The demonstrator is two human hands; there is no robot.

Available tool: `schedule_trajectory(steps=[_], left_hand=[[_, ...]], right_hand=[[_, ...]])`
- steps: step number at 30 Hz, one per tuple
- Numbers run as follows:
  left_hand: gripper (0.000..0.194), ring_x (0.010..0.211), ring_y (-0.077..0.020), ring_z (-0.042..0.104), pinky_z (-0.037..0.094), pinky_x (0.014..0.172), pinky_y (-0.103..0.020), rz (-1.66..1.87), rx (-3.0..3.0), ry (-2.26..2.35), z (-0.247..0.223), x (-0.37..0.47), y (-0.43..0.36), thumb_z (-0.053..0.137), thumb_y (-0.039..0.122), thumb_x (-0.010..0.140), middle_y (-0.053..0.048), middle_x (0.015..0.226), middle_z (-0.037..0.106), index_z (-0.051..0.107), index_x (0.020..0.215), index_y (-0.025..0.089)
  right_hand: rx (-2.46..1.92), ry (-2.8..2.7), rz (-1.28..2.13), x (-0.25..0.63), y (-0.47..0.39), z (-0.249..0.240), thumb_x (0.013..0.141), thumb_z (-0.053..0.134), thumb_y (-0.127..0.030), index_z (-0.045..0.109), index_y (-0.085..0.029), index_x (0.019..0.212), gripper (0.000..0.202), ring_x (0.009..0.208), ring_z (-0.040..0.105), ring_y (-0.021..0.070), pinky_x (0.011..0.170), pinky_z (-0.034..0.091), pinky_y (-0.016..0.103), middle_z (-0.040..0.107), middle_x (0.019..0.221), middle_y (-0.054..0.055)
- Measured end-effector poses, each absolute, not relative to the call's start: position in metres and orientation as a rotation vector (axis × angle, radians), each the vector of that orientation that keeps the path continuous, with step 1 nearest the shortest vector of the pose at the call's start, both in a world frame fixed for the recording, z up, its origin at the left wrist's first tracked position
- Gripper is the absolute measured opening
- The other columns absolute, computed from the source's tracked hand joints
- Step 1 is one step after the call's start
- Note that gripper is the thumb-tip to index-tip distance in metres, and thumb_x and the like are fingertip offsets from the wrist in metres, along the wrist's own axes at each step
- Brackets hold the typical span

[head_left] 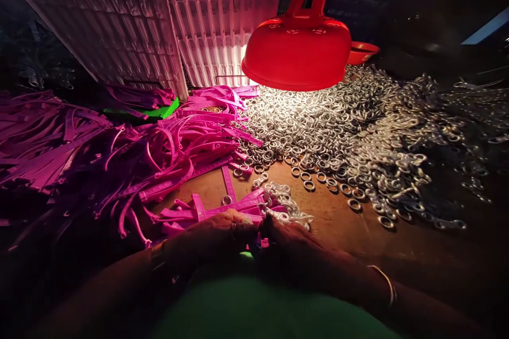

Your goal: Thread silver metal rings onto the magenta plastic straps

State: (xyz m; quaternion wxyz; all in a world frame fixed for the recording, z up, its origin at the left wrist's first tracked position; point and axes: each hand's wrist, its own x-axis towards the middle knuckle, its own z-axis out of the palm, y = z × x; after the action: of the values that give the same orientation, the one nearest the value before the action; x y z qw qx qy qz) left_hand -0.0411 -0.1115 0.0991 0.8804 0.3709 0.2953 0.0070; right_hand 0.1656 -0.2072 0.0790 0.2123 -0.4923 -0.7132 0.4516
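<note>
Close to my body at the table's front edge, my left hand (220,233) and my right hand (288,238) meet with fingers pinched together. A short bit of pink strap (263,242) shows between them; deep shadow covers the fingertips and whatever else they grip. Just beyond the hands lies a small bunch of pink straps (226,210). A cluster of metal ring-and-link pieces (284,198) touches the bunch's right end, right behind my right hand. One loose metal ring (226,200) rests by the straps.
Heaped pink straps (167,153) cover the left side. A large pile of metal rings (314,122) spreads over the back and right of the wooden table (330,217). A red lamp (298,53) hangs low above it. Behind stand ribbed panels (222,16) and a green tray (163,111).
</note>
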Motion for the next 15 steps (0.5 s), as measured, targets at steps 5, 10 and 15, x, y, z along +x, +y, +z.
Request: schedule_trajectory(steps=[5,10,15], left_hand=[[0.05,0.044,-0.0055,0.033,0.02,0.042,-0.022,-0.118,0.858,0.702,0.1,-0.046,-0.112,0.071,0.06,0.069,0.004,0.052,0.043,0.062,0.066,0.011],[0.055,0.045,-0.0057,0.033,0.022,0.043,-0.021,-0.001,0.868,0.747,0.099,-0.049,-0.13,0.068,0.067,0.067,0.005,0.051,0.042,0.053,0.064,0.013],[0.058,0.045,-0.0058,0.032,0.022,0.043,-0.022,0.108,0.938,0.717,0.095,-0.054,-0.147,0.06,0.071,0.073,0.005,0.051,0.037,0.048,0.063,0.015]], right_hand=[[-1.46,-1.975,1.315,0.154,-0.207,0.084,0.094,0.044,-0.029,0.054,-0.019,0.104,0.017,0.063,0.044,0.0126,0.057,0.033,0.025,0.059,0.08,0.002],[-1.414,-2.045,1.293,0.146,-0.207,0.08,0.087,0.051,-0.025,0.047,-0.017,0.108,0.022,0.057,0.037,0.0098,0.051,0.025,0.024,0.055,0.073,0.0],[-1.41,-1.791,1.401,0.144,-0.22,0.068,0.089,0.054,-0.041,0.047,-0.016,0.114,0.036,0.055,0.038,0.01,0.05,0.025,0.024,0.055,0.07,-0.001]])
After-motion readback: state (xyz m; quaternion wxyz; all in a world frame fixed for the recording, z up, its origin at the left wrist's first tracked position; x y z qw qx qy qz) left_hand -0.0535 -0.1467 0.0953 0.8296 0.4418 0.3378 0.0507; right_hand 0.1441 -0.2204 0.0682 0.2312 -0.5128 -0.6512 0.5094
